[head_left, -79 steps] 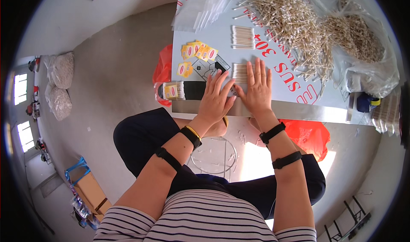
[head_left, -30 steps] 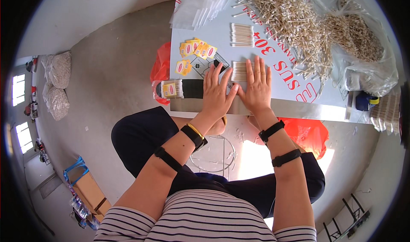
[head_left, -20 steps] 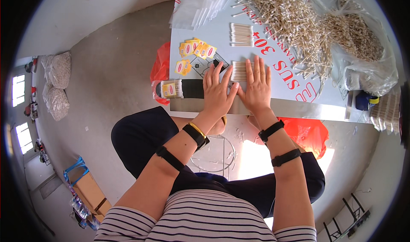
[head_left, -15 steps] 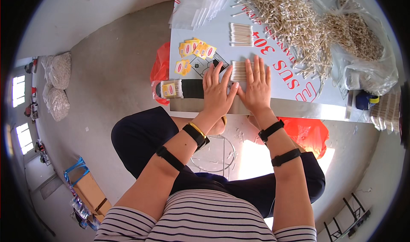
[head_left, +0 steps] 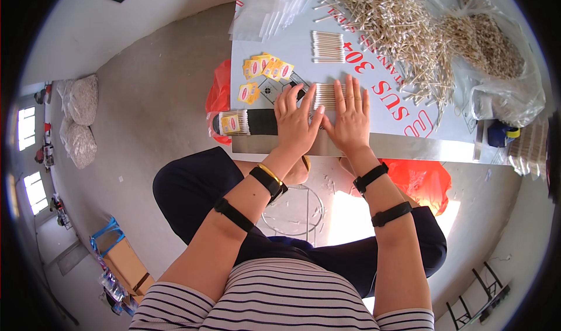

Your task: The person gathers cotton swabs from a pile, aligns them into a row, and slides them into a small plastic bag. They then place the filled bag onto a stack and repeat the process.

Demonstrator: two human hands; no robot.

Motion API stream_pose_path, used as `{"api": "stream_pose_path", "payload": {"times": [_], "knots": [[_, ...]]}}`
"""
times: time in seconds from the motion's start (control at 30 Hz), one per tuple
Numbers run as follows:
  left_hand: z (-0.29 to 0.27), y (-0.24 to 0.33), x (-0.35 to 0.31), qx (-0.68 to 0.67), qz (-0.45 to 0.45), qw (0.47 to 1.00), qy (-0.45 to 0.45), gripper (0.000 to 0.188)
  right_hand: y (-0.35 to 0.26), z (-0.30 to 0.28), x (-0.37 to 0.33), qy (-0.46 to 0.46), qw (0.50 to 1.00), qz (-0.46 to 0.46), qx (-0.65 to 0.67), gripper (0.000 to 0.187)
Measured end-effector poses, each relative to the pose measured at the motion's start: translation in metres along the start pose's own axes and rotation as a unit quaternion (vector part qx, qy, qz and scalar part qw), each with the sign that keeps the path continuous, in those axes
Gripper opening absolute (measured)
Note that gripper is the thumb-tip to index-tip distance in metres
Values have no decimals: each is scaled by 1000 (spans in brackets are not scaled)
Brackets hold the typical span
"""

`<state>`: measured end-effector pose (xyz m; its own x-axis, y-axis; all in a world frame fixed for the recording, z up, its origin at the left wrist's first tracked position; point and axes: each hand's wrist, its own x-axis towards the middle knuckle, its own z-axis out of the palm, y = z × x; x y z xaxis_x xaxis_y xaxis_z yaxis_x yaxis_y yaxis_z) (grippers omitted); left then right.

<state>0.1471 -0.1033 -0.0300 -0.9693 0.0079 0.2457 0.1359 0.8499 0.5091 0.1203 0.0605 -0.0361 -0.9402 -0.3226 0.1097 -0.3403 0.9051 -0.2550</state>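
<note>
Both my hands lie at the near edge of the table, on either side of a row of cotton swabs [head_left: 327,97]. My left hand [head_left: 295,120] is spread, its fingers at the row's left end. Flat and with fingers stretched out, my right hand [head_left: 349,117] covers the row's right end. A second neat row of cotton swabs [head_left: 328,47] lies just beyond. To the left is a black strip [head_left: 263,121] bearing a packed bundle of swabs with a yellow label [head_left: 233,123]. Loose yellow labels [head_left: 266,66] lie above it.
A big loose heap of cotton swabs [head_left: 403,33] covers the far right of the table, beside a clear bag of swabs [head_left: 491,50]. Clear plastic bags [head_left: 270,12] lie at the far left. A blue and yellow tape roll [head_left: 501,135] sits at the right edge.
My left hand has shifted slightly left and its fingers have bent a little. My right hand stays nearly in place over the swabs.
</note>
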Motion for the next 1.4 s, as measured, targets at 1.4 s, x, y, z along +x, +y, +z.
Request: {"api": "stream_pose_path", "payload": {"times": [1.4], "knots": [[-32,-26,8,30,103,992,-60,40,-1,-2,-1,-6,1000,7,-9,90]]}}
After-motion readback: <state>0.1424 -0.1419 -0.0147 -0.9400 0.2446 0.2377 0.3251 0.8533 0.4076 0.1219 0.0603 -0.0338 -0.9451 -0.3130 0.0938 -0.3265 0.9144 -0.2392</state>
